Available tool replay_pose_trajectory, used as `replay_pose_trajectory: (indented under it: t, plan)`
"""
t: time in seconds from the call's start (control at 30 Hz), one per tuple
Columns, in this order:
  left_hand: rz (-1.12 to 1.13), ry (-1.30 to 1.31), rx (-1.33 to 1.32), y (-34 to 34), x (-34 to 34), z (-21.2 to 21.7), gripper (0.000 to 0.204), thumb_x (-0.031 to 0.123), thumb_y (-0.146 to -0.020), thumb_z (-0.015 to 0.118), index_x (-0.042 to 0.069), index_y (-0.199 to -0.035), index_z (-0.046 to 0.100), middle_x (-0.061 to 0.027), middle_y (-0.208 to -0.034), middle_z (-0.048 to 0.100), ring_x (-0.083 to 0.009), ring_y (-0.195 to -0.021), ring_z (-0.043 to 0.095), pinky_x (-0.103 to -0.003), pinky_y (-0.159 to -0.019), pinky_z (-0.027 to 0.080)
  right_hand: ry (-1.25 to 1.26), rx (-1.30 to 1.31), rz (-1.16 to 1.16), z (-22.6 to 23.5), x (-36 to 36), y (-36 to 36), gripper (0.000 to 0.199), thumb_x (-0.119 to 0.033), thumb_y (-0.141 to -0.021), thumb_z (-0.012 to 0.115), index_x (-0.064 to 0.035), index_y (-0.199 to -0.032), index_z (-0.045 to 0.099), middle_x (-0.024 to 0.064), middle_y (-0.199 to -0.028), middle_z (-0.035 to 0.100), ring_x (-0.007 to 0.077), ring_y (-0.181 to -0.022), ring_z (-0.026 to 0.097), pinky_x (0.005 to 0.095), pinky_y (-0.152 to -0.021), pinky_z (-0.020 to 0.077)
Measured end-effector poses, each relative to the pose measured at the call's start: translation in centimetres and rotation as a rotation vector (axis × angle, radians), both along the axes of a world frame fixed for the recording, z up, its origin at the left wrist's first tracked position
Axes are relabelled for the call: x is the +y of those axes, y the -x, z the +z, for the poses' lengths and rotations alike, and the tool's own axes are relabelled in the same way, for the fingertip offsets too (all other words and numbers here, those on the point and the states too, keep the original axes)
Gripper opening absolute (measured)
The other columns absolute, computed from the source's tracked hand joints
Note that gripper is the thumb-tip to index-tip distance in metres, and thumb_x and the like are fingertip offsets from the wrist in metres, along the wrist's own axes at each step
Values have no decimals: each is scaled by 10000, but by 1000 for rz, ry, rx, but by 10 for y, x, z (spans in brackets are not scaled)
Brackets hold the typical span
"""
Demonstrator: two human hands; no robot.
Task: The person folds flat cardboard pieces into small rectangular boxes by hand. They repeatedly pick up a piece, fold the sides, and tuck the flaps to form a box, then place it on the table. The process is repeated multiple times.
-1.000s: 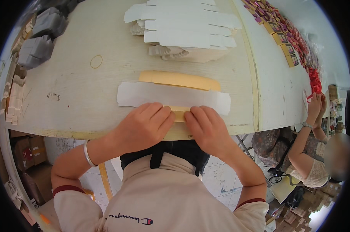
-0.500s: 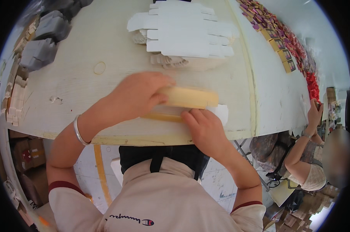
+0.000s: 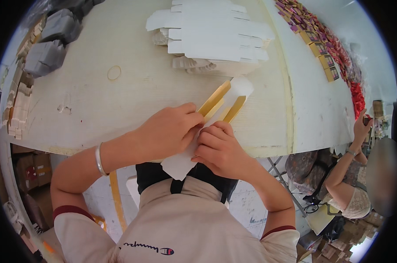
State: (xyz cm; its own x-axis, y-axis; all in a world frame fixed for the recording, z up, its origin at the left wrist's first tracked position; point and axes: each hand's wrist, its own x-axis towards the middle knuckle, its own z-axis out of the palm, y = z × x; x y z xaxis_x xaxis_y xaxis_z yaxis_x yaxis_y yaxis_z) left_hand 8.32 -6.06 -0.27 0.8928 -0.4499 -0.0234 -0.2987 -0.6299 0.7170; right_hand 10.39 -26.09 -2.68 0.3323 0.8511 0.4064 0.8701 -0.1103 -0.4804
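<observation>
Between my hands is a carton blank (image 3: 216, 100), white inside and gold outside. Its two gold long sides stand up from a white middle strip. It lies slanted, with a white end flap (image 3: 242, 85) on the table and the other white end flap (image 3: 179, 165) past the table's front edge, toward my lap. My left hand (image 3: 178, 122) pinches the left gold side around its middle. Closed on the right side and lower part, my right hand (image 3: 220, 147) almost meets the left one. The fingers cover the blank's middle.
A stack of flat white carton blanks (image 3: 209, 30) lies ahead. A rubber band (image 3: 114, 73) rests on the table (image 3: 97, 101). Grey bundles (image 3: 45, 57) and pale card pieces (image 3: 21, 105) line the left edge. Small gold boxes (image 3: 325, 61) are at right, near another person's hand (image 3: 362, 127).
The blank has turned from lying crosswise to slanting away from me, its near end now over the table edge. Both gold sides now stand up. My hands have come closer together, the left one lower.
</observation>
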Motion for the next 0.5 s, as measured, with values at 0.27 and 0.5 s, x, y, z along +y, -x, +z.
replay_pose_trajectory:
  t: [0.27,0.5]
  plan:
    - [-446,-19,-351,5,22,5,434,26,-705,709,1,-1125,604,-132,-1270,538,-283,-841,570,-333,-709,511,34,125,20,12,-35,-8,199,-179,-734,759,-88,-772,585,31,-856,551,228,-1017,557,516,-1116,263]
    - [-462,-18,-423,-11,6,-12,252,237,-736,735,46,-788,579,-48,-842,581,-191,-744,572,-318,-635,492,8,22,-192,6,-41,6,211,-161,-717,771,-90,-784,584,30,-882,577,243,-1053,560,613,-1117,211]
